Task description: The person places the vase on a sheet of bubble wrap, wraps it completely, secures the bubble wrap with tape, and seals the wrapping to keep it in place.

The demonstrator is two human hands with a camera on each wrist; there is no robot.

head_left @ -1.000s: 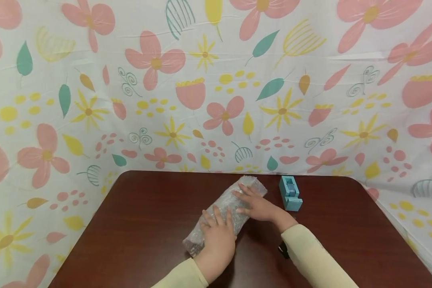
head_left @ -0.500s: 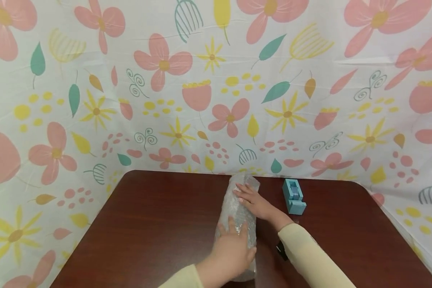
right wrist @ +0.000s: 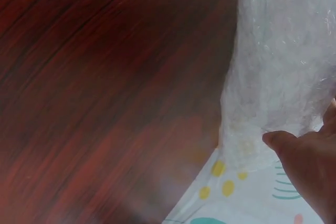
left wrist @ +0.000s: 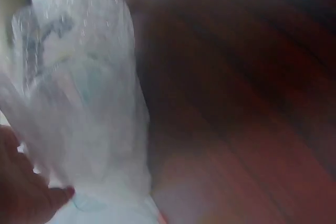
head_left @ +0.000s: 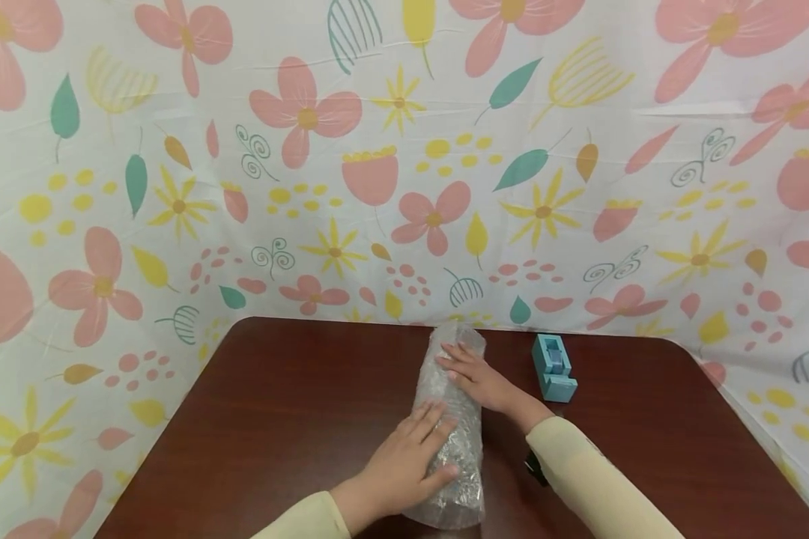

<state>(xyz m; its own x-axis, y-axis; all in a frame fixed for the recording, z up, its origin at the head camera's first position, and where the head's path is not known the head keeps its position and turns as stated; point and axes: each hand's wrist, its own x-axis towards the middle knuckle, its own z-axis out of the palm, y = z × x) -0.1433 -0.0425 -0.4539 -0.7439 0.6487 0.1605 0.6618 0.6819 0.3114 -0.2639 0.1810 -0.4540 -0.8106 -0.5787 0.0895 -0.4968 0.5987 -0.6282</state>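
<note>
A long bundle of clear bubble wrap (head_left: 468,442) lies on the table, running from near its back edge toward the person. On the near part of the bundle rests the left hand (head_left: 399,463), fingers extended over its left side. The right hand (head_left: 482,380) lies across the far end, its fingers stretched over the top. In the left wrist view the wrap (left wrist: 89,103) is blurred beside the left hand (left wrist: 23,187). In the right wrist view the right thumb touches the wrap (right wrist: 283,66), with part of the right hand (right wrist: 310,161) showing. What is inside the wrap, if anything, cannot be made out.
A light blue tape dispenser (head_left: 556,368) stands at the back right, beyond the right forearm. A small black object (head_left: 534,467) is partly hidden by the right sleeve. The dark wooden table (head_left: 297,404) meets a flower-printed cloth (head_left: 377,187) at its back.
The bundle has turned from a slant to pointing nearly straight away, its near end swinging right and closer. The left hand has shifted to its left side; the right hand stays at the far end.
</note>
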